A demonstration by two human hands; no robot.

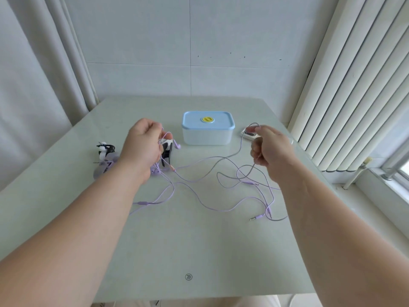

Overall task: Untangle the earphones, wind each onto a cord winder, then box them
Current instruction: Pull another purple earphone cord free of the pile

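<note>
- The left hand (141,149) is raised above the table (188,251). Its fingers are curled round a black-and-white winder (167,147) and some purple cord at it.
- The right hand (270,149) is raised too, fingers curled round one cord. This cord loops above the hand and hangs from below it to the table.
- The cords (199,196) lie loose and crossed in the middle of the table, between the two forearms. One plug (257,217) lies near the right forearm.
- The box (208,128), lid on, stands behind the cords toward the far edge, apart from both hands.
- A second winder (105,149) stands left of the left hand, near the left edge.
- A wide stretch of table top lies between the cords and the near edge.
</note>
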